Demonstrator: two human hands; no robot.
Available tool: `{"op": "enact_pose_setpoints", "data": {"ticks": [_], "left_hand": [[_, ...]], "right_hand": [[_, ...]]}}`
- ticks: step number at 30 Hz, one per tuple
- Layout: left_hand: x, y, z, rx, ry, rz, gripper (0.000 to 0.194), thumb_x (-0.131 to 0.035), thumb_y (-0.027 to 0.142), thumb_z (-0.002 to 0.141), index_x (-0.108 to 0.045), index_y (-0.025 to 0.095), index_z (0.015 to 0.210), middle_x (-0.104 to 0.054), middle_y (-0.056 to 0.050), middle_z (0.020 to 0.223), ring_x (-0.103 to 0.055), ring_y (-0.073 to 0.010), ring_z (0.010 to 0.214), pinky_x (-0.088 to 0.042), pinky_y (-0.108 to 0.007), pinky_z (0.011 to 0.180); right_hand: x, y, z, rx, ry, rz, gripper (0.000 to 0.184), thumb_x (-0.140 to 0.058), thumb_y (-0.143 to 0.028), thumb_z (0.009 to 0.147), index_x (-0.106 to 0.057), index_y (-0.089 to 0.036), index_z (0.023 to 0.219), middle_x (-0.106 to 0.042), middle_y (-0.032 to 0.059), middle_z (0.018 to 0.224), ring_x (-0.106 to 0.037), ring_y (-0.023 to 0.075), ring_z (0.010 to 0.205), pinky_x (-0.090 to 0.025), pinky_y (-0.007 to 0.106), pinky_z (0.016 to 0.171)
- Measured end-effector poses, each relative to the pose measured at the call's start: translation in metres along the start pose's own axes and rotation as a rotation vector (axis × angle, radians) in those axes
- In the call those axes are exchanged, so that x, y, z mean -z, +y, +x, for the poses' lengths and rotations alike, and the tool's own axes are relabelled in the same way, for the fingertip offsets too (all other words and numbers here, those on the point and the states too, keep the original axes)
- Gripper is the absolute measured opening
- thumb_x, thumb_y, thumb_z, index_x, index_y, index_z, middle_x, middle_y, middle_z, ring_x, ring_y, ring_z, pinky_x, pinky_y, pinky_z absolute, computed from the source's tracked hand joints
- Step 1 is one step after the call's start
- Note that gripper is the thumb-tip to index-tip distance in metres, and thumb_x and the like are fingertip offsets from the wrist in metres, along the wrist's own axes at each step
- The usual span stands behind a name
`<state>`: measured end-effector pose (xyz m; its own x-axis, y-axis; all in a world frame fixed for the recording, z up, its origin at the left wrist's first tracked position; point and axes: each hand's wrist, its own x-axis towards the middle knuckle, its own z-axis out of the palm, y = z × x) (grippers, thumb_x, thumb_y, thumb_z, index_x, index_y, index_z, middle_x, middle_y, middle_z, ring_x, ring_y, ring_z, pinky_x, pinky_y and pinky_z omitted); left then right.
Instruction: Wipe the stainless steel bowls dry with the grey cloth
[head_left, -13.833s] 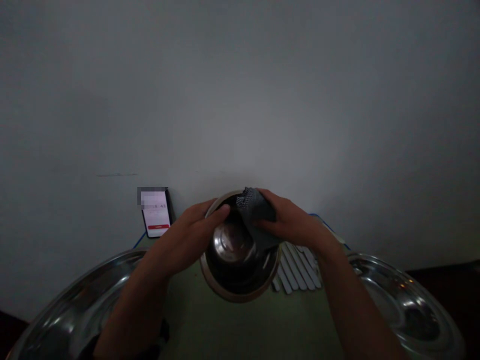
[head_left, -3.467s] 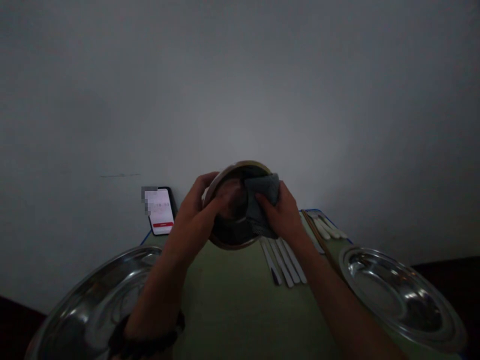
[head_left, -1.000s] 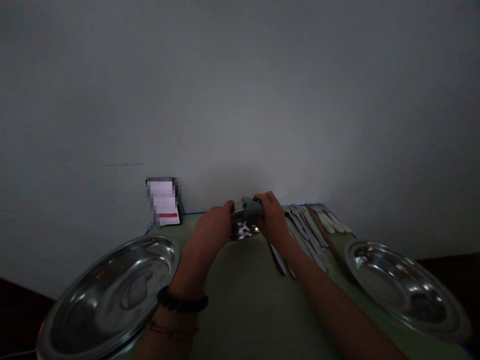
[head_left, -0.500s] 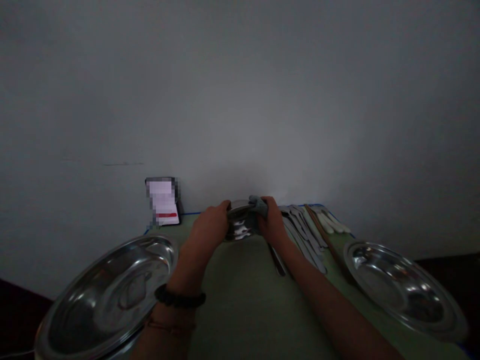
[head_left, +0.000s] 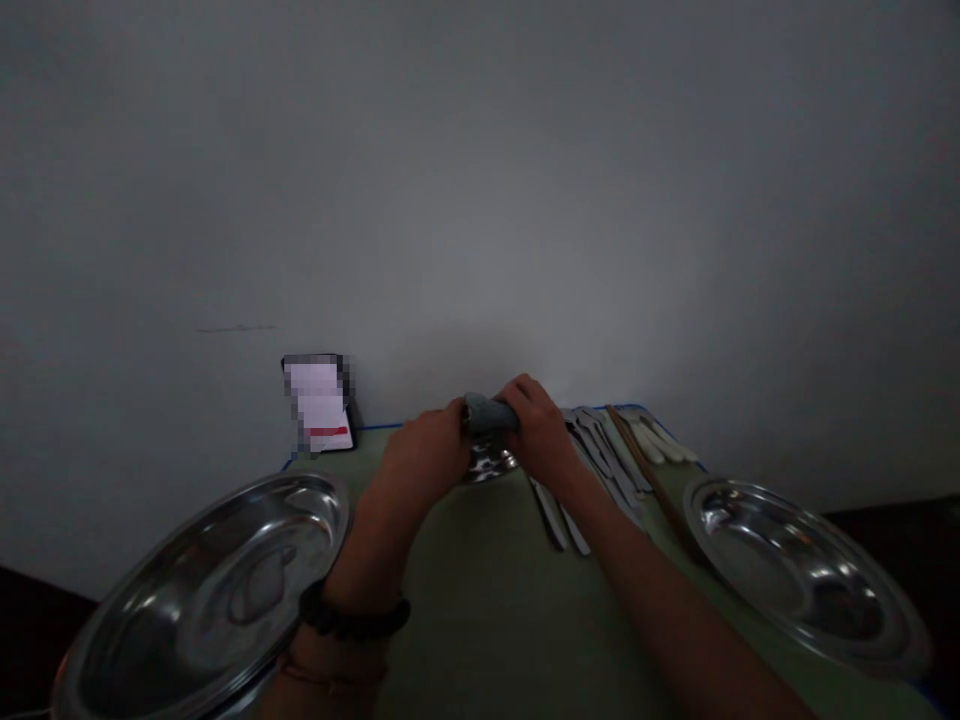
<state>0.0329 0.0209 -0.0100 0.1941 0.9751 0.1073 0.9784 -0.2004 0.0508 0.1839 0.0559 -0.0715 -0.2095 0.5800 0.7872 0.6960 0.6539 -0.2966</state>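
A small steel bowl (head_left: 491, 461) sits low over the green table top (head_left: 480, 610), near the far edge. My left hand (head_left: 424, 458) is closed round the bowl's left side. My right hand (head_left: 536, 432) is closed on a grey cloth (head_left: 486, 412) and presses it on the bowl's rim. Most of the bowl is hidden between the two hands.
A large steel plate (head_left: 217, 590) lies at the near left, another steel plate (head_left: 802, 570) at the right. A row of cutlery (head_left: 607, 460) and a brown stick (head_left: 651, 485) lie right of the bowl. A phone (head_left: 319, 405) leans on the grey wall.
The bowl went from raised and tilted toward me to low near the table's far edge. In the last half second my right hand slid the cloth leftward over the rim.
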Motion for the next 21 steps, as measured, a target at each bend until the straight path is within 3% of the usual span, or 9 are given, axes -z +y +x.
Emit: {"op": "enact_pose_setpoints", "data": {"ticks": [9,17,21], "left_hand": [[-0.011,-0.007,0.009,-0.019,0.043,-0.062,0.051,-0.035,0.015,0.088,-0.047,0.023,0.137,-0.071,-0.014,0.111,-0.068,-0.0266,0.098,-0.051,-0.036,0.079],[-0.015,-0.013,0.012,-0.017,0.062,-0.136,0.051,-0.036,0.015,0.088,-0.047,0.022,0.137,-0.069,-0.012,0.115,-0.067,-0.0240,0.102,-0.050,-0.033,0.083],[-0.016,-0.018,0.013,-0.009,0.051,-0.160,0.052,-0.034,0.013,0.089,-0.045,0.019,0.139,-0.068,-0.012,0.120,-0.065,-0.0207,0.106,-0.048,-0.030,0.088]], "right_hand": [[-0.014,0.020,-0.012,-0.095,0.055,0.055,0.040,-0.042,-0.002,0.065,-0.047,-0.021,0.100,-0.051,0.0075,0.098,-0.053,0.0210,0.090,-0.048,0.037,0.079],[-0.035,0.034,-0.028,-0.183,0.139,0.067,0.018,-0.041,-0.012,0.076,-0.042,-0.021,0.092,-0.050,0.0054,0.085,-0.054,0.0198,0.077,-0.047,0.034,0.069],[-0.033,0.037,-0.027,-0.187,0.111,0.059,0.012,-0.043,-0.015,0.078,-0.043,-0.021,0.089,-0.051,0.0036,0.082,-0.052,0.0192,0.073,-0.046,0.033,0.064]]}}
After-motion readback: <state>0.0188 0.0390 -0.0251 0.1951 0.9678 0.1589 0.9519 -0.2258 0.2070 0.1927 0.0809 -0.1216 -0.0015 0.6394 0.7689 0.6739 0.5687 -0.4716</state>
